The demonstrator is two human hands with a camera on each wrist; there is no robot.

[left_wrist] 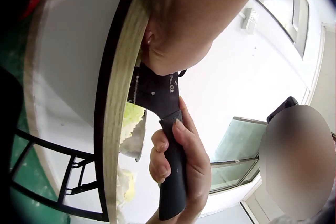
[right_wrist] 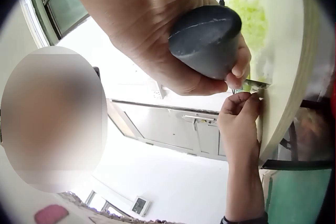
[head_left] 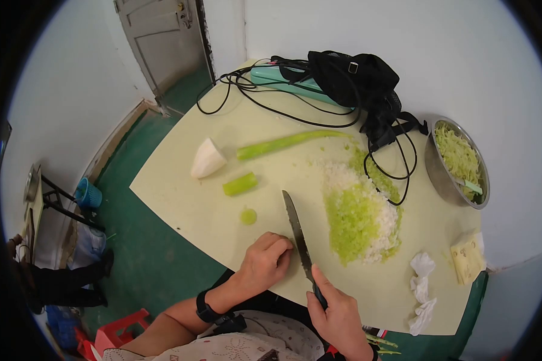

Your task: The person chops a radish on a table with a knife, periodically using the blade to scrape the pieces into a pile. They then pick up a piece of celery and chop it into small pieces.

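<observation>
My right hand (head_left: 341,319) grips the black handle of a kitchen knife (head_left: 297,230), its dark blade pointing away from me across the pale tabletop. Left of the blade, my left hand (head_left: 264,263) rests on the table with bent fingers, the fingertips close to the blade; I cannot tell whether anything is under them. In the left wrist view the right hand's fingers wrap around the handle (left_wrist: 173,176). Beyond the left hand lie a round green slice (head_left: 248,216), a short green stem piece (head_left: 239,184), a long peeled green stalk (head_left: 283,144) and a white vegetable chunk (head_left: 208,159).
Finely chopped green and white bits (head_left: 358,219) spread right of the knife. A metal bowl (head_left: 442,177) of green shreds stands at the far right, with crumpled tissues (head_left: 422,289) and a tissue pack (head_left: 467,257) nearer. A black bag (head_left: 349,78) and cables lie at the back.
</observation>
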